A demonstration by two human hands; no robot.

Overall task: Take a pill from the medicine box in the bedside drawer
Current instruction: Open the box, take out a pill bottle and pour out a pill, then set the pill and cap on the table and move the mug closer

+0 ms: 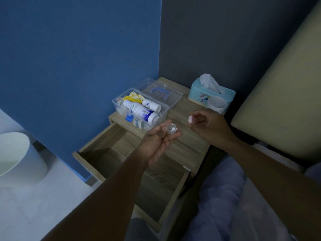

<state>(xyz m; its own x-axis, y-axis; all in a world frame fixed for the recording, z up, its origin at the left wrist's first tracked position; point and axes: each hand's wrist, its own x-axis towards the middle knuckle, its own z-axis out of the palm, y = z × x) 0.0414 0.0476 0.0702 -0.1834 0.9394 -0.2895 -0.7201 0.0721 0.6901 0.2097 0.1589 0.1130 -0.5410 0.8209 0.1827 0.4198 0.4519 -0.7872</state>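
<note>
A clear medicine box (pixel 165 110) stands open on the bedside table, holding white bottles and yellow packets. Its clear lid with a blue handle (pixel 160 92) lies behind it. My left hand (pixel 157 141) is palm up over the table's front and holds a small clear pill cup (pixel 171 128) with a white pill inside. To the right, my right hand (pixel 205 124) pinches a small white cap (pixel 190 119) between its fingertips. The wooden drawer (pixel 97 169) below is pulled out.
A teal tissue box (pixel 198 94) with a white cup holder stands at the table's back right. A beige headboard (pixel 281 94) rises to the right. A white bin (pixel 15 153) sits on the floor at the left. My legs are at the bottom right.
</note>
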